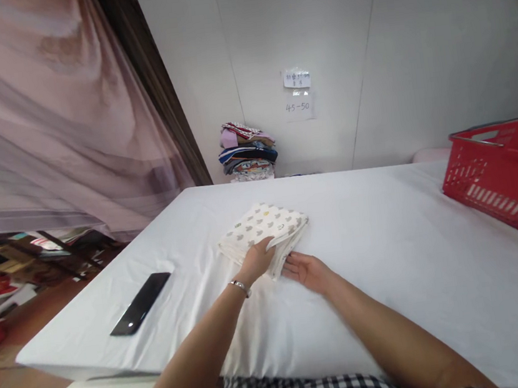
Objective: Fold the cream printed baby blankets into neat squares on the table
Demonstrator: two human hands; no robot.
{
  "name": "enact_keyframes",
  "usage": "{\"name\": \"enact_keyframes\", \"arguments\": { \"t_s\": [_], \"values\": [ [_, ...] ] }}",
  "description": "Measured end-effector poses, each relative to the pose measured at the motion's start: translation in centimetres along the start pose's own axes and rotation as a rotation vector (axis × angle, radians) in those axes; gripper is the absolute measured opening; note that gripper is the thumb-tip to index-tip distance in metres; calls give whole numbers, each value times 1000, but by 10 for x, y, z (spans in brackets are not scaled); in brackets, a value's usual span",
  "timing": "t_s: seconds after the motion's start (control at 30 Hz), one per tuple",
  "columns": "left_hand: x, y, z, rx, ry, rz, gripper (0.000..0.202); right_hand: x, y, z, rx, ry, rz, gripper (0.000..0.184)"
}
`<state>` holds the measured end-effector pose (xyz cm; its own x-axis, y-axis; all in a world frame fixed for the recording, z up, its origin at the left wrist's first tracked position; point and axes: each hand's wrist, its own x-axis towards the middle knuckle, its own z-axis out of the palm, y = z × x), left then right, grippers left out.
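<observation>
A folded white cloth (266, 221) printed with small grey animal shapes lies on the white-covered table (377, 230), a little beyond my hands. At its near edge, my left hand (256, 260) is closed on the cloth, thumb on top and fingers hidden underneath. My right hand (308, 270) rests palm up beside the near right corner, its fingers stretched out and their tips at the cloth's lower edge. Whether those fingertips bear any of the cloth's weight I cannot tell.
A dark flat phone-like slab (141, 303) lies on the left of the table. On the right stands a red plastic basket (512, 182). Behind the far edge is a stack of folded clothes (248, 151) against the wall. A pink curtain (63, 104) hangs at left.
</observation>
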<state>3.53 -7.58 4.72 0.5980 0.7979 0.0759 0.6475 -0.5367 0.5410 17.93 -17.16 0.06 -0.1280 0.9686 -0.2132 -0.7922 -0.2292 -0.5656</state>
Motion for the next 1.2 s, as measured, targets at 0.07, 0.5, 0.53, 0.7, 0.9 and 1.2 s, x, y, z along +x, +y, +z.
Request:
{"name": "enact_keyframes", "arguments": {
  "t_s": [0.07, 0.5, 0.53, 0.7, 0.9, 1.2],
  "values": [
    [-5, 2, 5, 30, -9, 69, 36, 0, 0, -1, -7, -23, 12, 18],
    [-69, -5, 38, 348, 175, 303, 55, -6, 1, -8, -78, -21, 72, 16],
    [-73, -6, 39, 326, 170, 305, 56, -6, 1, -8, -79, -2, 69, 15],
    [-85, -12, 35, 56, 239, 291, 38, -5, 2, -6, -115, 36, 49, 18],
    [-63, -39, 5, -644, 533, -370, 20, -10, -1, -7, -369, 187, 14, 28],
    [-46, -52, -3, -1204, 324, -615, 24, -3, -9, 27, -1378, 190, -623, 25]
  ]
}}
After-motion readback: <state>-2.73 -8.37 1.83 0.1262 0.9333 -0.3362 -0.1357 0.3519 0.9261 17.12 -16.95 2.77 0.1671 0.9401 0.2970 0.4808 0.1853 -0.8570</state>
